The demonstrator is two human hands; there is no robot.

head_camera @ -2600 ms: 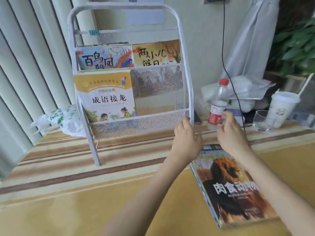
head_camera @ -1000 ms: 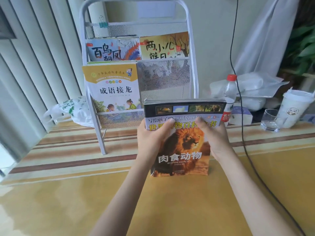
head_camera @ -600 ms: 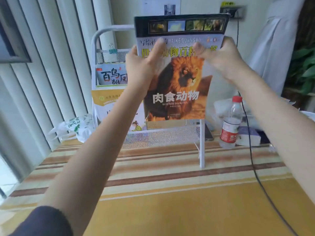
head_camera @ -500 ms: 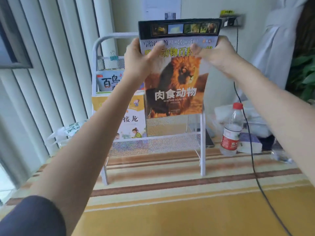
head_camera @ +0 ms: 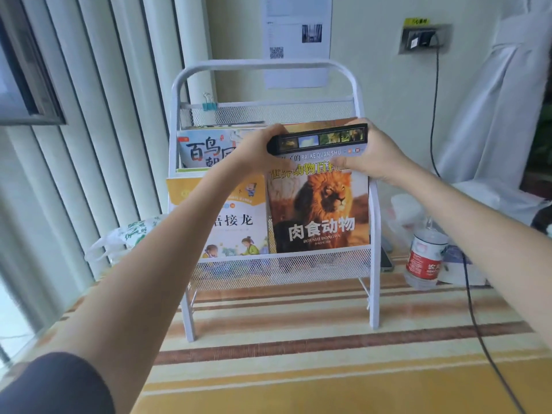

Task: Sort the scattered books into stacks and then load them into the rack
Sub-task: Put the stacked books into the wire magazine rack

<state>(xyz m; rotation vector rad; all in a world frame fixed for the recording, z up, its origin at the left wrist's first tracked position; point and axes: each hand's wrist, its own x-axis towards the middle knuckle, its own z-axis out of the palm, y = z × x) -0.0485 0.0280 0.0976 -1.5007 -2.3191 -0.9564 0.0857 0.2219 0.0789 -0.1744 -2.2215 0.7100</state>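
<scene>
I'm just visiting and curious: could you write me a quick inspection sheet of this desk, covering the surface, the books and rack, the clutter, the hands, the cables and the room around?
Surface: striped table mat under the rack.
Job's things: white mesh rack; lion book stack in the lower tier's right half, beside the yellow book; blue book in the tier above.
Clutter: water bottle and plastic bag either side of the rack; binder clip on its top tier.
Hands: left hand and right hand both grip the lion stack's top edge.
Cables: black cable from the wall socket across the table.
Surroundings: vertical blinds, paper notice on the wall.
</scene>
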